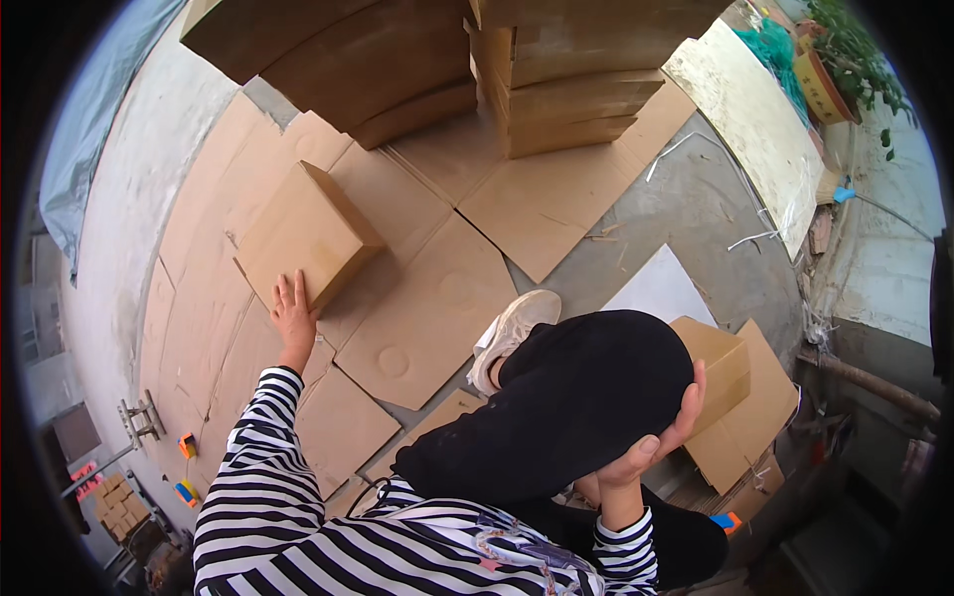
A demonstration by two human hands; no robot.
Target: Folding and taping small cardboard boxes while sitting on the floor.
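My left hand [293,323] lies with its fingers spread on the near edge of a closed brown cardboard box [298,236], which sits tilted to my view on flattened cardboard. My right hand [664,437] is beside my bent knee in black trousers [606,397], thumb apart and fingers stretched upward along the knee. Just past those fingers stands a smaller brown box [723,372], partly hidden by the knee. Whether the right fingers touch that box I cannot tell.
Stacked cardboard boxes [576,74] tower ahead. Flattened cardboard sheets [427,318] cover much of the concrete floor. A white sheet [661,288] and a loose cardboard piece [745,417] lie to the right. Orange-and-blue tape dispensers [186,492] are at lower left; a potted plant [830,84] stands far right.
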